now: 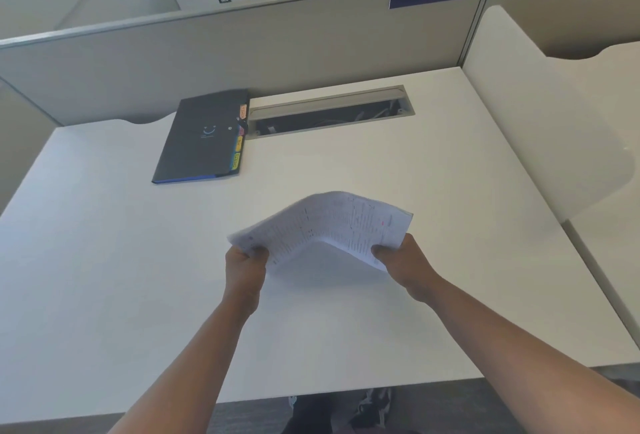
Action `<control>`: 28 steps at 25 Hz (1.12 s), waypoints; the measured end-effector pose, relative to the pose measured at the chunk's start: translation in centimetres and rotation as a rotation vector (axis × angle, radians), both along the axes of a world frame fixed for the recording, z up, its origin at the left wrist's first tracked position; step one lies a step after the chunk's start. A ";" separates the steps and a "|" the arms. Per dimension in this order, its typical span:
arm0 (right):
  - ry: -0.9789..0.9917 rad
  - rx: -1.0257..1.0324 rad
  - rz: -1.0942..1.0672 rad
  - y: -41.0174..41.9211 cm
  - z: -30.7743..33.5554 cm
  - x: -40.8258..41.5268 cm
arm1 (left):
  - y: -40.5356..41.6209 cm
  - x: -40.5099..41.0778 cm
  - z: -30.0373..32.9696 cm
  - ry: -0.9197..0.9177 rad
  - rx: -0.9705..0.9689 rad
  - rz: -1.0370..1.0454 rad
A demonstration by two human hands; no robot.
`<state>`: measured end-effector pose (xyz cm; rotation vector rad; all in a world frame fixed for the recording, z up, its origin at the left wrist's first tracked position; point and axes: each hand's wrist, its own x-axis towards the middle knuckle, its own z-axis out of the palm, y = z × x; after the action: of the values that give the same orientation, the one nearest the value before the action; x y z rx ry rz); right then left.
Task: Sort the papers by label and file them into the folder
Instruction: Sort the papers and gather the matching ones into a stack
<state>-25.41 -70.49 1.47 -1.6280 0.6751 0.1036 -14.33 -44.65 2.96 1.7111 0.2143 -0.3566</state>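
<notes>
A stack of printed white papers (pixel 325 222) is held above the middle of the white desk (pixel 104 260), bowed upward in the middle. My left hand (pixel 244 267) grips its near left corner. My right hand (pixel 405 260) grips its near right edge, thumb on top. A closed black folder (pixel 201 137) with a blue bottom edge and coloured index tabs along its right side lies flat at the back of the desk, left of centre, well beyond the papers.
An open cable tray slot (pixel 329 110) is sunk into the desk just right of the folder. Grey partition walls (pixel 207 49) close the back, with signs 109 and 110. A white side divider (pixel 540 129) stands at the right.
</notes>
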 end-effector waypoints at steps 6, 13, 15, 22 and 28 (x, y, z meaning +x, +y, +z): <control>-0.040 0.078 -0.007 0.5 1.3 0.3 | 1.6 1.0 2.9 -0.073 0.101 -0.063; -0.101 0.213 0.075 1.3 3.9 1.9 | 5.1 3.6 6.9 -0.088 0.105 -0.030; -0.116 0.305 -0.005 2.3 4.0 2.2 | 5.8 4.5 7.1 -0.027 0.104 0.127; -0.137 0.646 -0.321 8.5 3.9 4.8 | 4.5 3.5 6.4 0.309 -0.409 0.055; -0.195 0.719 -0.393 17.3 3.8 8.8 | 4.7 5.1 5.2 0.213 -0.502 0.041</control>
<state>-16.64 -53.19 5.29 -0.7888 0.6909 -0.0924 -9.22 -39.94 8.14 1.1725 0.2879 -0.5151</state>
